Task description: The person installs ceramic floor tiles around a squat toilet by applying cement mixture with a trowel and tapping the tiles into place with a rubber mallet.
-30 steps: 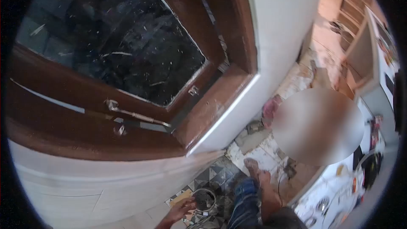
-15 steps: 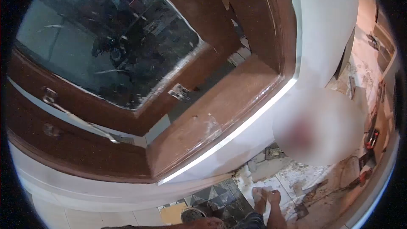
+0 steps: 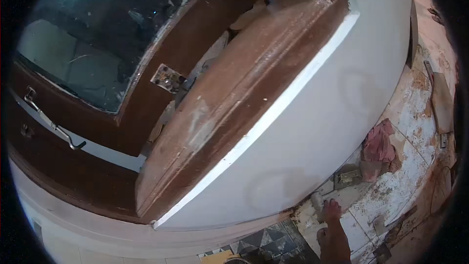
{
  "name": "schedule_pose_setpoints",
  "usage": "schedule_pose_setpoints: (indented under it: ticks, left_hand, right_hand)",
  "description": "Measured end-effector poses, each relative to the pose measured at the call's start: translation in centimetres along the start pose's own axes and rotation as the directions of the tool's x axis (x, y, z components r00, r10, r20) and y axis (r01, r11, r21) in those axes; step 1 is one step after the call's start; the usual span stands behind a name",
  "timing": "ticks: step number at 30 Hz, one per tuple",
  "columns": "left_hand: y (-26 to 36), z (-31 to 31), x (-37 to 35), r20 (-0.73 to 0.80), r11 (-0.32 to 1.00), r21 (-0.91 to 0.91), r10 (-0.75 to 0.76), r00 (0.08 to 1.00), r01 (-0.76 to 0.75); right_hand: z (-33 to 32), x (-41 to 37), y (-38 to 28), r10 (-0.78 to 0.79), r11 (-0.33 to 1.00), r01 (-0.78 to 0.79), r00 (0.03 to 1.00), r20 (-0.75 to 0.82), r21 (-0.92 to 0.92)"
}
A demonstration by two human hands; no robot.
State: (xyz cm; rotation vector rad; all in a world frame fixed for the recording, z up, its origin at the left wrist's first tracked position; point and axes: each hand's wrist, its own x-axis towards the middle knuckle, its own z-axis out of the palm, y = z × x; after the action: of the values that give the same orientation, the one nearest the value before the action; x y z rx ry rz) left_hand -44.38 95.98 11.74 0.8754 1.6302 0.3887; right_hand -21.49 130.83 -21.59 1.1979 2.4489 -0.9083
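Observation:
My right hand reaches down to the floor beside the white wall, its fingers bent at a pale, block-like piece. I cannot tell whether the hand grips this piece. Just beyond the fingertips lies a beige tile piece, and past it a small dark, flat slab rests near the wall. Part of a bare foot shows beside my right forearm. My left hand is out of view.
A crumpled pink cloth lies on the dirty, whitish tiled floor. A brown wooden frame with a glazed panel and metal handle fills the left. Patterned dark tiles and a yellowish flat piece lie below.
My view has shifted to the right and closer to the wall. My left hand and forearm have left the bottom edge. My right hand now reaches to the floor at the wall.

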Motion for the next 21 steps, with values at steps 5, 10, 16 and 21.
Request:
schedule_pose_setpoints:
  ticks: [5,10,16,21]
  left_hand:
    - [-1.4,0.7,-0.7,-0.065,0.989,0.065,0.137,0.988,-0.133]
    - [-2.6,-1.5,-2.6,-0.096,0.956,0.183,0.249,0.964,-0.229]
    - [-0.9,-1.4,-2.9,-0.046,0.876,0.234,0.443,0.896,-0.421]
    - [5.4,1.0,-2.4,-0.04,0.733,0.229,0.664,0.746,-0.64]
  right_hand:
    - [-5.3,-1.1,-4.7,0.089,0.974,-0.107,0.991,0.095,0.197]
    - [-0.9,1.4,-5.5,0.166,0.974,-0.177,0.983,0.083,0.142]
    - [-4.0,-0.6,-4.1,0.037,0.999,-0.04,0.977,0.209,0.014]
    - [-11.3,-10.9,-4.9,0.069,0.918,-0.078,0.997,0.038,0.389]
